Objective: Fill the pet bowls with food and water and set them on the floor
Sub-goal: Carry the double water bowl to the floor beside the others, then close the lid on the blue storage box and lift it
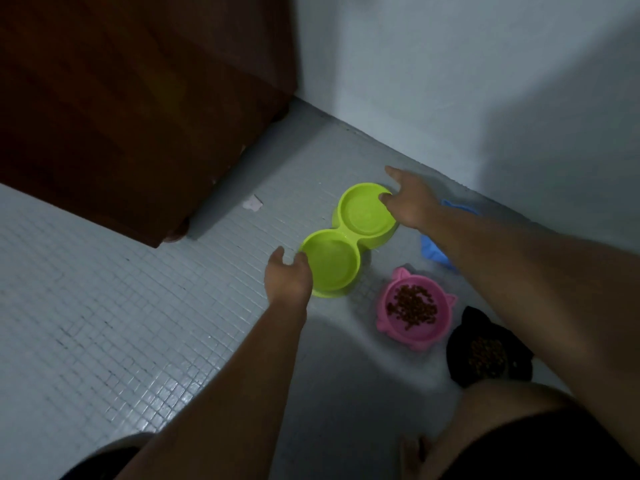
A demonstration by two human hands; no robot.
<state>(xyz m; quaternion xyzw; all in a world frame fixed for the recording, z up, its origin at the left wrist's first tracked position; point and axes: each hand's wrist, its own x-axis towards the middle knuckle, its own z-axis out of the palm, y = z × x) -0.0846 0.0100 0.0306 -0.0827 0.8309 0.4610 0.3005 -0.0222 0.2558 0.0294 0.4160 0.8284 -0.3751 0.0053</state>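
A lime-green double bowl (pixel 346 268) stands on the grey tiled floor, and I cannot tell what its two wells hold. My left hand (pixel 287 277) is at its near-left end, fingers touching the rim and thumb held apart. At the far end, my right hand (pixel 410 204) hooks its thumb over the rim, with the index finger stretched out past the bowl. A pink cat-eared bowl (pixel 389 291) with brown kibble sits to the right. Beside it, a black bowl (pixel 462 329) also holds kibble.
A dark wooden cabinet (pixel 138 98) stands at the left, its corner close to the green bowl. A pale wall (pixel 450 81) runs behind the bowls. A blue object (pixel 433 252) lies partly under my right forearm. A small white scrap (pixel 252 203) lies on the floor. My knee (pixel 519 431) is at the bottom right.
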